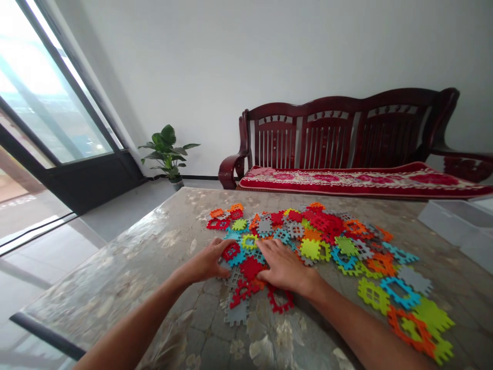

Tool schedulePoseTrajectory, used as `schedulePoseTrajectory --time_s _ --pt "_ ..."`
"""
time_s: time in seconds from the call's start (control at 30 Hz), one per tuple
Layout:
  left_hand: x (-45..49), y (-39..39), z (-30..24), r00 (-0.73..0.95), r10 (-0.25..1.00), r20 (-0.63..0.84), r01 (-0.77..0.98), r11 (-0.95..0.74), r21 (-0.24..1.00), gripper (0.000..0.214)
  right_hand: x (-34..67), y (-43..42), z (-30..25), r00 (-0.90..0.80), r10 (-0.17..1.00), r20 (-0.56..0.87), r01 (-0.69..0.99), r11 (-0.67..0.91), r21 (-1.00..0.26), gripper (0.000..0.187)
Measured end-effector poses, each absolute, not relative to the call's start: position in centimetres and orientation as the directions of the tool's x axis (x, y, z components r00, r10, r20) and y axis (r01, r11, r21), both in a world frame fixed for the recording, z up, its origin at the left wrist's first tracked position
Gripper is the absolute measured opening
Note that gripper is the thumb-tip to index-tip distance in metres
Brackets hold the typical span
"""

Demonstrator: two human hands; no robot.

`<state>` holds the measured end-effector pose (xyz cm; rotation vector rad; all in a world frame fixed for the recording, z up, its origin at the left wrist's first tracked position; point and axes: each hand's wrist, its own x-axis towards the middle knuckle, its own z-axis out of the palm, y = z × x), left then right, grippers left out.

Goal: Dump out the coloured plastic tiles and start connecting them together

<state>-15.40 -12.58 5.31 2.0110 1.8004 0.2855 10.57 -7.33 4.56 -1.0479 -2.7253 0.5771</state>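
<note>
Many toothed plastic building tiles in red, blue, green, orange and grey lie in a loose pile on the table. At the pile's left edge is my left hand, its thumb and fingers apart beside a red window tile; its fingertips touch or nearly touch that tile. My right hand rests over the pile with fingers stretched forward and thumb out, close to a solid red tile. Between the hands lies a yellow-green frame tile. A grey tile lies nearest me. What is under my right palm is hidden.
The table has a patterned, shiny cover. A translucent plastic bin stands at its right edge. Behind it is a dark red wooden bench with a red floral cushion. A potted plant and a glass door are at the left.
</note>
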Motion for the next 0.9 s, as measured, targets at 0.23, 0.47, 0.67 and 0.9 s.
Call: schedulePoseTrajectory --time_s 0.23,0.47,0.67,0.9 --pt "-13.4 -10.8 4.9 0.048 0.988 -0.148 0.771 0.058 0.634 0.082 9.3 -7.8 4.8 -0.682 0.730 0.050 0.653 0.639 -0.406 0.060" --pt "-11.3 -8.9 5.0 0.018 0.973 -0.231 0.465 0.197 0.863 0.086 8.8 -7.9 3.8 -0.657 0.746 0.112 0.610 0.612 -0.503 0.054" --pt "-10.4 -7.8 4.7 -0.051 0.923 -0.382 0.202 0.384 0.901 0.087 9.3 -7.8 4.2 -0.658 0.743 0.123 0.576 0.602 -0.553 0.054" --pt "-10.2 -7.5 5.6 -0.065 0.900 -0.431 0.011 0.432 0.902 0.086 9.5 -7.6 4.1 -0.623 0.766 0.159 0.514 0.554 -0.655 0.063"
